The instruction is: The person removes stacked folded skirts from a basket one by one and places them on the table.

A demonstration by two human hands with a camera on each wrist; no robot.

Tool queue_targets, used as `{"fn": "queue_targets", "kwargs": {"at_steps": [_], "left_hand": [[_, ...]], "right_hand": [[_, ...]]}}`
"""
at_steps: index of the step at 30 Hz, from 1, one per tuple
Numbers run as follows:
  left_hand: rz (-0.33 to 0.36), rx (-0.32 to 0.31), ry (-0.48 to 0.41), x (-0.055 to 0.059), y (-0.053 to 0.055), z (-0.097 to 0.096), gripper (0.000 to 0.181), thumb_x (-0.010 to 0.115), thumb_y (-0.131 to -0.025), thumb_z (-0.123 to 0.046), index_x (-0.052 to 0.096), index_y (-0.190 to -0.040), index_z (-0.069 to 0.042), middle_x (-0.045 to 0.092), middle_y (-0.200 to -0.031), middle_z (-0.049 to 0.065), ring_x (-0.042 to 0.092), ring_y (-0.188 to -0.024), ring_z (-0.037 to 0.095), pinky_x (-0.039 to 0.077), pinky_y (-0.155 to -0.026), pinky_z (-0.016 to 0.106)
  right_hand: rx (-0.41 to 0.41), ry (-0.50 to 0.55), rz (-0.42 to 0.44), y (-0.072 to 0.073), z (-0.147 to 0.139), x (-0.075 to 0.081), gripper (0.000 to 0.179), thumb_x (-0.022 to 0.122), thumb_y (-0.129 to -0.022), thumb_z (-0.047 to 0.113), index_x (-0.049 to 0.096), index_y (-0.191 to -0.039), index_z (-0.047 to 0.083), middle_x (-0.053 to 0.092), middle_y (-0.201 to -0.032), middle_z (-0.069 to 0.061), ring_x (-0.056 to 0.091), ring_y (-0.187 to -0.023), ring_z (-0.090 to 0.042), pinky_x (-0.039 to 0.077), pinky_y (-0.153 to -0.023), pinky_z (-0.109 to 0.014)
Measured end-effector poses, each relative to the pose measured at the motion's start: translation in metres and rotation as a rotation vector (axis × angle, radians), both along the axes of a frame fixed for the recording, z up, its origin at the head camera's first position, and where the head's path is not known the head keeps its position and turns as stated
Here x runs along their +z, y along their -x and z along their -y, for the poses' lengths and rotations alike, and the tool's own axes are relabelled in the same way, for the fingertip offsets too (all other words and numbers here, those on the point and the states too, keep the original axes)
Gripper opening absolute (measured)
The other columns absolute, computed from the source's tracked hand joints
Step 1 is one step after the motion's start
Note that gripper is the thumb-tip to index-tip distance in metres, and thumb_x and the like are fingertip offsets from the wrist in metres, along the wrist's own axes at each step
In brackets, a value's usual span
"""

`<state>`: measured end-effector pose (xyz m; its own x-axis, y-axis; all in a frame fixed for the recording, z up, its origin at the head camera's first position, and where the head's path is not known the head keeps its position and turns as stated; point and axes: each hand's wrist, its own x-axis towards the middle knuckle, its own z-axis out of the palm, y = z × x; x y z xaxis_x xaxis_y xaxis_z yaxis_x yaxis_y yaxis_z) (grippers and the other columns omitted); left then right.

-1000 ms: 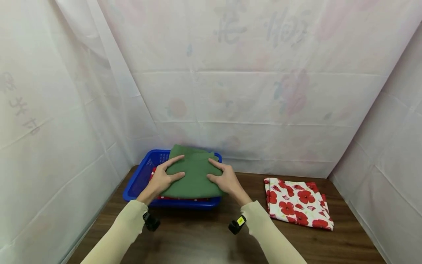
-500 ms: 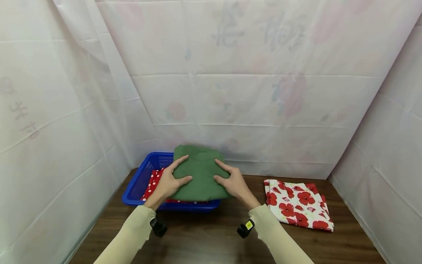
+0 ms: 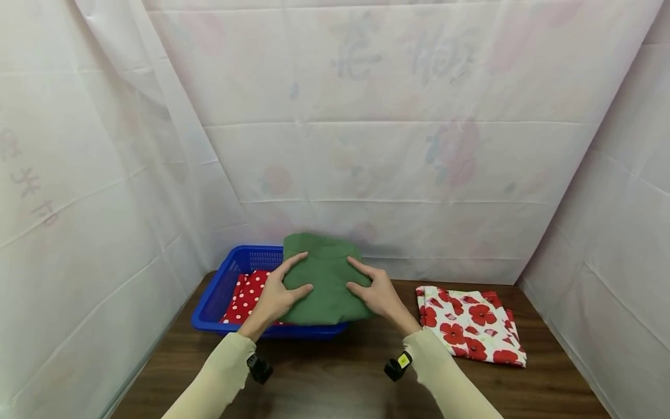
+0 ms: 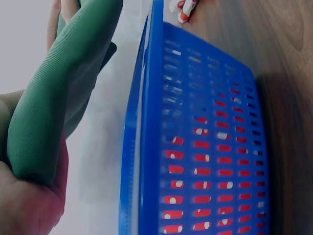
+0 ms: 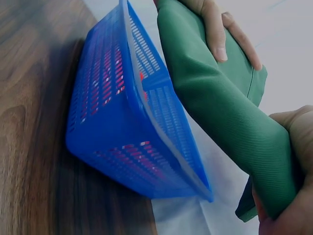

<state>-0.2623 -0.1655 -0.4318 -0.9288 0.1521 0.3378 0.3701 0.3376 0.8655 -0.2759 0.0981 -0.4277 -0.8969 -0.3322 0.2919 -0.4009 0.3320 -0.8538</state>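
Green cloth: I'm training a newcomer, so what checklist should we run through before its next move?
1. Left hand gripping the green cloth: ok.
2. Right hand gripping it: ok.
3. Green cloth apart from the basket: ok, a gap shows in the left wrist view.
4. Dotted cloth inside the basket: ok.
5. Basket fully visible in the head view: not ok, green cloth covers part.
6. Green cloth's underside neat: cannot tell.
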Motion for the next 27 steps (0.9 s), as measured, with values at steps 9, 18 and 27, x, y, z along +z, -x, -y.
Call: {"fn": "queue_targets", "kwargs": {"at_steps": [9, 18, 27], "left_hand": [[-0.002, -0.032, -0.009, 0.001, -0.006, -0.018, 0.072, 0.073, -0.085, -0.010, 0.041, -0.147, -0.028, 0.040, -0.149, 0.006, 0.051, -0.124, 0.033, 0.046, -0.095, 0.054], [0.057, -0.112, -0.053, 0.021, -0.020, -0.037, 0.072, 0.070, -0.086, -0.004, 0.037, -0.149, -0.018, 0.042, -0.147, 0.016, 0.055, -0.119, 0.035, 0.050, -0.092, 0.048], [0.082, -0.136, -0.104, 0.013, -0.016, -0.044, 0.068, 0.066, -0.090, -0.005, 0.036, -0.150, -0.020, 0.041, -0.148, 0.014, 0.058, -0.116, 0.032, 0.052, -0.089, 0.042]], "right_hand": [[-0.008, -0.019, -0.004, -0.005, -0.013, -0.011, 0.058, 0.065, -0.093, 0.018, 0.043, -0.146, 0.024, 0.050, -0.143, -0.014, 0.066, -0.061, -0.013, 0.052, -0.058, -0.028], [-0.061, -0.008, -0.055, -0.004, -0.030, -0.017, 0.049, 0.055, -0.099, 0.029, 0.044, -0.146, 0.019, 0.041, -0.151, -0.005, 0.061, -0.115, -0.023, 0.050, -0.092, -0.042], [-0.057, -0.026, -0.062, -0.002, -0.036, -0.018, 0.048, 0.056, -0.099, 0.022, 0.045, -0.145, 0.019, 0.045, -0.148, -0.007, 0.053, -0.127, -0.025, 0.049, -0.095, -0.043]]}}
